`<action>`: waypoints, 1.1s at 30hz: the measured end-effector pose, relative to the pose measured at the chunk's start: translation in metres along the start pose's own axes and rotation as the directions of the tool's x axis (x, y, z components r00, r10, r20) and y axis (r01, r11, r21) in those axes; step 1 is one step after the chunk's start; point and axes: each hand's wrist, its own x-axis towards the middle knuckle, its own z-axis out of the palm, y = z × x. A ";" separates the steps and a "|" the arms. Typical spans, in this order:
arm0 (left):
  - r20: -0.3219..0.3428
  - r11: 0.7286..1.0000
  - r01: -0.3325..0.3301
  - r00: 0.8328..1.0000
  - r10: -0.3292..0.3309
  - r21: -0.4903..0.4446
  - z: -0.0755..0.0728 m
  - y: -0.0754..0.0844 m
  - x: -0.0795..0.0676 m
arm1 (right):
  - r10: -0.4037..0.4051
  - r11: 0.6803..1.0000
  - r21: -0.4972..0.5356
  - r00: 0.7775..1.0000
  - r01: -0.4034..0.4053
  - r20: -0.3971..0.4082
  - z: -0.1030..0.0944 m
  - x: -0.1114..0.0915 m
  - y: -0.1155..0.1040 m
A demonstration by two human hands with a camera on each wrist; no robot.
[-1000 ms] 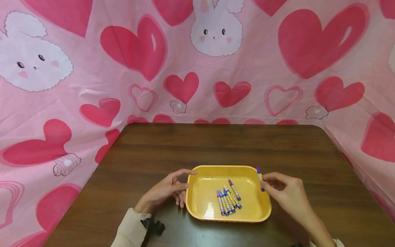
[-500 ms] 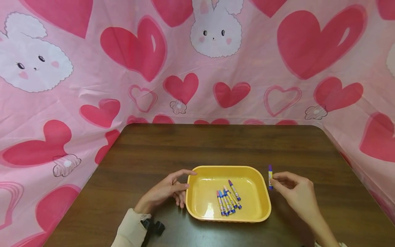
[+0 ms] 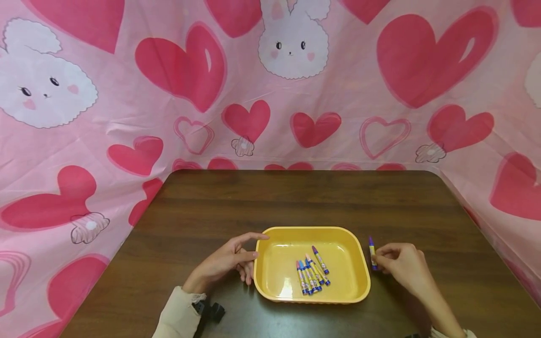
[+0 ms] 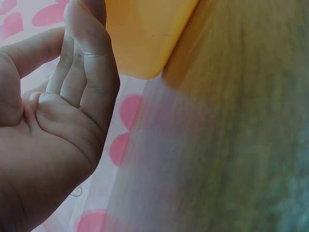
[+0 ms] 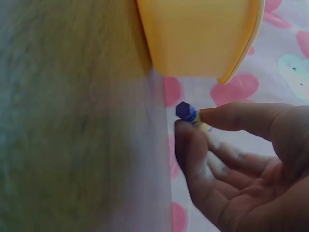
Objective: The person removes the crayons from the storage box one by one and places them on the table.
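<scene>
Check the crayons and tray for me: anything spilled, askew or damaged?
Nothing looks spilled or visibly damaged. Slightly untidy: the bunched crayons in the yellow tray lie at uneven angles, and one purple-tipped crayon there sits farther back than the rest.

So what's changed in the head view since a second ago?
The right hand has carried a purple crayon rightward from the edge of the yellow tray, then lower in view, still pinching it. The left hand, tray and crayons inside stayed put.
</scene>
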 end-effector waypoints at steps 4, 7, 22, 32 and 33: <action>-0.006 1.000 -0.008 1.000 0.008 0.002 0.000 -0.001 0.000 | 0.046 0.999 -0.011 0.997 -0.046 0.059 -0.001 0.002 0.003; -0.009 1.000 -0.015 1.000 0.015 0.002 0.001 0.000 0.000 | 0.059 0.998 -0.008 0.994 -0.058 0.091 -0.001 0.002 0.005; -0.012 1.000 -0.014 1.000 0.014 0.013 0.001 0.002 -0.001 | 0.103 0.992 0.064 0.985 -0.113 0.140 0.002 0.001 0.007; -0.007 1.000 -0.020 1.000 0.020 -0.002 0.001 0.000 0.000 | 0.108 0.993 0.018 0.979 -0.113 0.172 0.000 -0.002 0.006; -0.006 1.000 -0.026 1.000 0.026 -0.006 0.001 -0.001 0.000 | 0.110 0.993 0.015 0.979 -0.114 0.172 0.000 -0.002 0.006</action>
